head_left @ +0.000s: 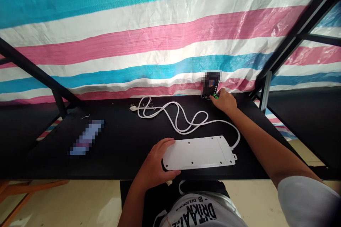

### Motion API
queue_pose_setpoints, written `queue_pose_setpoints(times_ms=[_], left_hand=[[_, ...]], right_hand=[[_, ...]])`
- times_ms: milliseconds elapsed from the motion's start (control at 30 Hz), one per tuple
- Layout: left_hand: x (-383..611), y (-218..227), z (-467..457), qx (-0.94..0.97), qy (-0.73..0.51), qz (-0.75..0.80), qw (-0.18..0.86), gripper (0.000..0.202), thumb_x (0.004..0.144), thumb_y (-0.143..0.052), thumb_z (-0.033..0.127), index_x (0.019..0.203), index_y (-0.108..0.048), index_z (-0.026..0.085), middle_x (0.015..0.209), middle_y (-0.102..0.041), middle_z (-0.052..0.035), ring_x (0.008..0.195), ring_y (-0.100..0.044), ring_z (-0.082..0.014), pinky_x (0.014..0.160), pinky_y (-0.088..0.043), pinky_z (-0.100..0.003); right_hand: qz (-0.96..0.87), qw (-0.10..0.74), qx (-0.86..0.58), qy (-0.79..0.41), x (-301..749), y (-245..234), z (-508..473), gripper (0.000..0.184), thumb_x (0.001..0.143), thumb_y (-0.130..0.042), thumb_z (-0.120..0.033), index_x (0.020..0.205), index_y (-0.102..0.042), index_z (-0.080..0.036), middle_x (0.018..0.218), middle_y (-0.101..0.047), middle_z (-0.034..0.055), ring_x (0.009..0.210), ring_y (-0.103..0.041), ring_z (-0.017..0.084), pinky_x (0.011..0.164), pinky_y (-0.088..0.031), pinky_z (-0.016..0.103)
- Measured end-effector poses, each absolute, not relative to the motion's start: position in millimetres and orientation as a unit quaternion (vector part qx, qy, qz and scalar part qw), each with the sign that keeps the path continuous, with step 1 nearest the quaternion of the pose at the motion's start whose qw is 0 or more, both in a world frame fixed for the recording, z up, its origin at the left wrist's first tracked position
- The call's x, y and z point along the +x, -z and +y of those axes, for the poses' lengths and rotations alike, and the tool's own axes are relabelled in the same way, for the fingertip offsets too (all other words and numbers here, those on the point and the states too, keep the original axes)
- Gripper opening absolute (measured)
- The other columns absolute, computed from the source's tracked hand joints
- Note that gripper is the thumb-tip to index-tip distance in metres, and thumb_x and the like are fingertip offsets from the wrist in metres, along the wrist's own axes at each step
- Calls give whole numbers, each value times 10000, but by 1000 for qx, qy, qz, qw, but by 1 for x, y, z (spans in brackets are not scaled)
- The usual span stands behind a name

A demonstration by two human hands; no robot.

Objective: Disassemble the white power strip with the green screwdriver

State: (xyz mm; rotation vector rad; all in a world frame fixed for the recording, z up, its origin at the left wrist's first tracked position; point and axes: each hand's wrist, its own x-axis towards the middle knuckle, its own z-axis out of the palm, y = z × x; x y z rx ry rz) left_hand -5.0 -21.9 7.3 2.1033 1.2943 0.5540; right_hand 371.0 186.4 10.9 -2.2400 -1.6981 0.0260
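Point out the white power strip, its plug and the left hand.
White power strip (200,152), head view: middle of its upward face.
Plug (134,108), head view: its white body.
Left hand (155,162), head view: back of the hand.

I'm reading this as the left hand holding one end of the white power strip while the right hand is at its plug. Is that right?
Not quite: in the head view, the right hand is at the dark phone, not the plug. The left hand does hold one end of the white power strip.

Blue, white and pink striped tarp (133,37) behind, creased and shiny, black worktop (119,138), black bars (32,69) both sides, beige floor (90,202), orange frame (39,186) lower left
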Motion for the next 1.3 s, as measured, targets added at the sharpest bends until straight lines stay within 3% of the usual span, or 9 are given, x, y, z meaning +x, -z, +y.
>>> queue_pose_setpoints(times_ms=[233, 500, 600, 1000, 1200, 1300], left_hand=[[-6, -8, -22, 791, -202, 493, 300, 878, 744, -851, 265, 1531, -461, 293, 1616, -461, -111, 1467, -483, -349, 1241, -404, -557], [-4, -10, -22, 787, -197, 500, 302, 872, 741, -835, 237, 1528, -465, 296, 1615, -464, -112, 1467, -487, -356, 1236, -413, -572], [-4, -10, -22, 786, -194, 503, 302, 875, 733, -838, 230, 1525, -471, 295, 1613, -470, -117, 1465, -491, -362, 1230, -421, -575], [-4, -10, -23, 789, -203, 502, 290, 873, 714, -852, 228, 1511, -500, 291, 1601, -488, -122, 1453, -513, -366, 1216, -447, -557], [-4, -11, -23, 788, -193, 507, 292, 889, 719, -851, 232, 1524, -481, 302, 1606, -484, -112, 1455, -510, -363, 1222, -435, -575], [-4, -10, -22, 790, -197, 503, 291, 886, 733, -847, 240, 1532, -470, 300, 1608, -480, -118, 1457, -507, -364, 1220, -437, -574]], right_hand=[[-615, 149, -774, -22, 374, -15, 190, 460, 1032, -429, -493, 1275, -565, -126, 1205, -721, 247, 1156, -695, 399, 953, -524, 470], [-590, 135, -796, -24, 361, -14, 196, 774, 946, -455, -765, 1336, -522, -100, 1194, -712, 286, 1142, -708, 425, 948, -536, 508], [-592, 129, -795, -33, 363, -15, 193, 813, 927, -443, -805, 1329, -531, -104, 1196, -715, 282, 1151, -708, 428, 954, -538, 510], [-607, 116, -782, -76, 382, -8, 198, 543, 935, -550, -606, 1240, -625, -163, 1240, -724, 201, 1221, -679, 398, 998, -532, 497], [-610, 104, -781, -86, 381, -14, 196, 544, 947, -550, -566, 1264, -641, -134, 1256, -721, 225, 1216, -681, 398, 987, -529, 488], [-627, 89, -768, -93, 380, -33, 192, 540, 946, -573, -577, 1171, -686, -100, 1214, -727, 258, 1173, -693, 407, 943, -532, 474]])
